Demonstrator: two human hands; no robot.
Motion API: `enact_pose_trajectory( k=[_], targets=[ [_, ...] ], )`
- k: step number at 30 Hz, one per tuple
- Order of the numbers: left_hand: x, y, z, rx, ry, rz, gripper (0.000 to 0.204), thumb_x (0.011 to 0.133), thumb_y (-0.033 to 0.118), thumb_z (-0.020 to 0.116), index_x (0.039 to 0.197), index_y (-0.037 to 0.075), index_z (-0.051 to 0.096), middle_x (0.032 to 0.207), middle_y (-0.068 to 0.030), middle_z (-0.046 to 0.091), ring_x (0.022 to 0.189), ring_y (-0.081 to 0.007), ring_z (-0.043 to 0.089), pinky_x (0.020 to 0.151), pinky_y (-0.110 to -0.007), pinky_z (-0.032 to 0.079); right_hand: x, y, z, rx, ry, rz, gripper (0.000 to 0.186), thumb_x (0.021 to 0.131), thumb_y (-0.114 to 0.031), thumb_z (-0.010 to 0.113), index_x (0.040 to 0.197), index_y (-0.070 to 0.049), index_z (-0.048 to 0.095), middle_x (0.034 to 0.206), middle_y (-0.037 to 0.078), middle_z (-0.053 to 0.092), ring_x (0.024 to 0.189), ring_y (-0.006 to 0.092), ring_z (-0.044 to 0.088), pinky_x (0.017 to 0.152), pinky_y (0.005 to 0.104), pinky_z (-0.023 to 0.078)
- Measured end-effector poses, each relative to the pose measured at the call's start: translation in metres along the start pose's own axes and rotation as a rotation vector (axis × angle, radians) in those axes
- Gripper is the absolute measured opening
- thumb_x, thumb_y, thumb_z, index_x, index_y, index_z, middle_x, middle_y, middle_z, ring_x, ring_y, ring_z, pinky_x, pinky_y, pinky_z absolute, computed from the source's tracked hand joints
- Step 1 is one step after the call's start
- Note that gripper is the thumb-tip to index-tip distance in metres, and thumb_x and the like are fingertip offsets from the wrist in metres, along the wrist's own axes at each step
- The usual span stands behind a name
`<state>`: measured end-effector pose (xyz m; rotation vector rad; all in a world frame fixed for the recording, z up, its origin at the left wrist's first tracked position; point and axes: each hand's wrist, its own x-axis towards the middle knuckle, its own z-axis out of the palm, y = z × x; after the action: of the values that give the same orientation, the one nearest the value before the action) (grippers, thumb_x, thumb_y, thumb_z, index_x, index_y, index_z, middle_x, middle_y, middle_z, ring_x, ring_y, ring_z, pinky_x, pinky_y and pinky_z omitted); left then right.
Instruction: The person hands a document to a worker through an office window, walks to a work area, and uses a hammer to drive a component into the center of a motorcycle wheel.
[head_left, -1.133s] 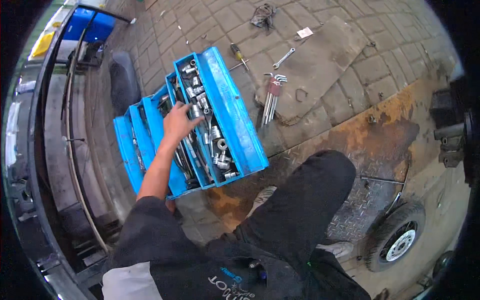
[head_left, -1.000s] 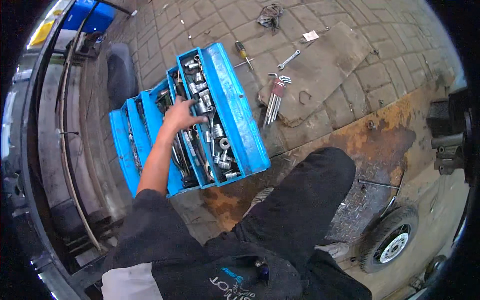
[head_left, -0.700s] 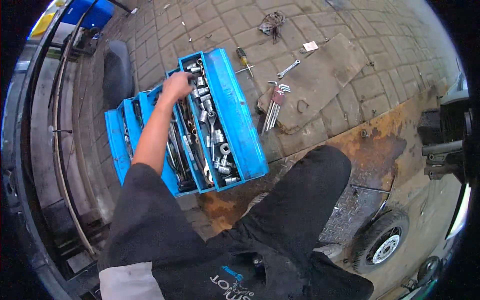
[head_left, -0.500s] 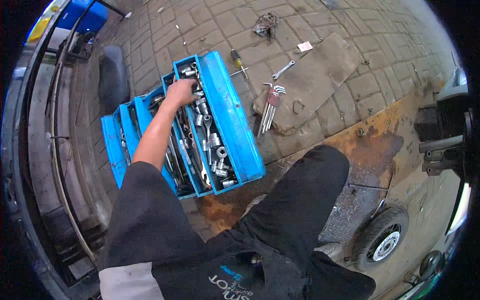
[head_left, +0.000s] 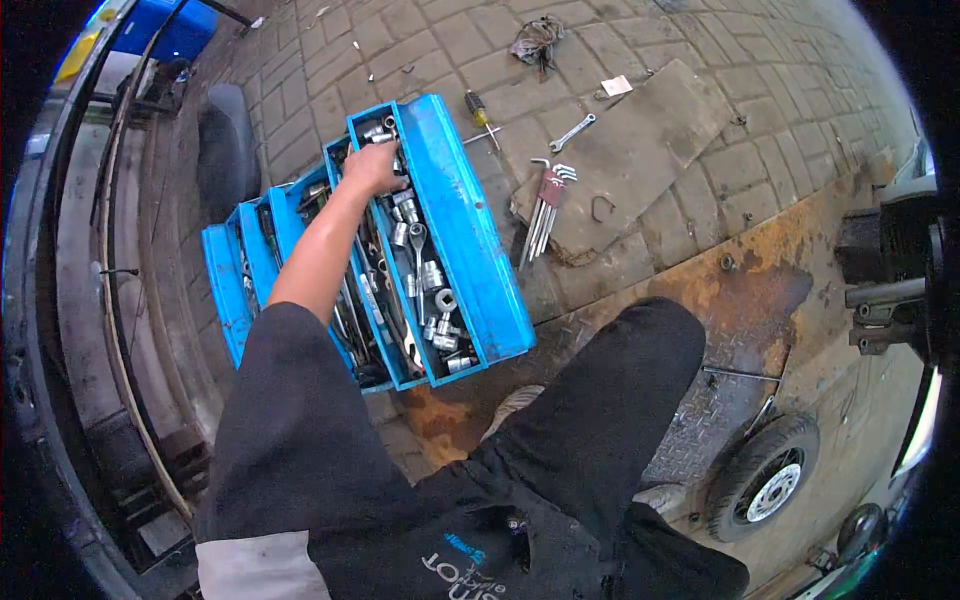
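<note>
My left hand (head_left: pixel 372 168) reaches down into the upper part of a blue cantilever toolbox (head_left: pixel 462 235). It is over the long compartment of silver sockets (head_left: pixel 405 207), its fingers bent downward. The fingertips are hidden among the tools, so I cannot see whether they hold anything. Nearer me in the same compartment lie a ratchet handle (head_left: pixel 419 262) and more loose sockets. The neighbouring trays hold assorted hand tools, partly covered by my forearm. My right hand is out of view.
Right of the toolbox lie a screwdriver (head_left: pixel 481 115), a combination spanner (head_left: pixel 573 133) and a hex key set (head_left: pixel 546 210) in a reddish holder. A flat brown board (head_left: pixel 650 150) is under some of them. A small wheel (head_left: pixel 765 478) is at lower right, a black seat (head_left: pixel 228 145) at left.
My left hand has shifted slightly within the socket compartment, toward me and its fingers lower. The whole view has moved a little; the tools on the ground keep their places.
</note>
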<state>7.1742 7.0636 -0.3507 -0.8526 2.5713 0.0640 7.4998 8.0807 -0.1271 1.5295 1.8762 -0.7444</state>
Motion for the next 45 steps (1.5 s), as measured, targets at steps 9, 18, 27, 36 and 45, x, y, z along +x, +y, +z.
enact_pose_trajectory(
  k=[9,18,27,36,45],
  targets=[
    [-0.048,0.023,0.004,0.115,-0.091,0.040,0.051,0.069,0.038,0.082,0.112,0.012,0.070,0.104,-0.0176,0.069,0.100,-0.0367,0.066,0.084,-0.048,0.054,0.039,0.022,0.003,-0.104,-0.093,-0.020,0.037,0.100,-0.024,0.048,0.135,-0.013,0.050,0.115,0.011,0.064,0.098,0.0228,0.063,0.079,0.0394,0.055],
    [-0.057,-0.013,0.007,-0.331,0.007,0.135,0.048,0.076,0.045,0.077,0.106,0.007,0.071,0.097,-0.0155,0.070,0.092,-0.0283,0.067,0.083,-0.039,0.051,0.067,0.021,0.002,-0.044,-0.077,-0.020,0.041,0.101,-0.028,0.047,0.138,-0.009,0.049,0.114,0.012,0.063,0.094,0.0213,0.061,0.075,0.0370,0.051],
    [-0.129,0.138,-0.111,-1.292,-0.109,0.198,0.042,0.097,0.040,0.061,0.122,0.007,0.060,0.089,0.0006,0.062,0.080,-0.0095,0.056,0.067,-0.025,0.047,0.023,-0.144,0.030,0.194,0.273,-0.360,0.045,0.100,-0.025,0.051,0.139,-0.004,0.049,0.132,0.017,0.053,0.118,0.0277,0.055,0.095,0.0368,0.048],
    [-0.270,0.460,-0.150,-1.187,-0.506,0.968,0.032,0.099,0.033,0.057,0.106,0.003,0.064,0.080,-0.0001,0.060,0.064,-0.0056,0.053,0.052,-0.022,0.042,-0.117,-0.393,0.057,-0.118,-0.028,-1.318,0.065,0.088,-0.032,0.071,0.141,-0.004,0.046,0.131,0.015,0.059,0.116,0.0265,0.059,0.097,0.0400,0.048],
    [-0.458,0.717,-0.079,-0.700,-0.958,1.285,0.053,0.099,0.048,0.054,0.123,0.001,0.056,0.088,-0.0046,0.065,0.064,-0.0088,0.060,0.054,-0.021,0.046,0.035,-0.304,-0.020,-0.030,0.445,-1.408,0.045,0.088,-0.027,0.071,0.122,-0.002,0.055,0.100,0.019,0.067,0.089,0.0326,0.066,0.077,0.0430,0.050]
  ],
)
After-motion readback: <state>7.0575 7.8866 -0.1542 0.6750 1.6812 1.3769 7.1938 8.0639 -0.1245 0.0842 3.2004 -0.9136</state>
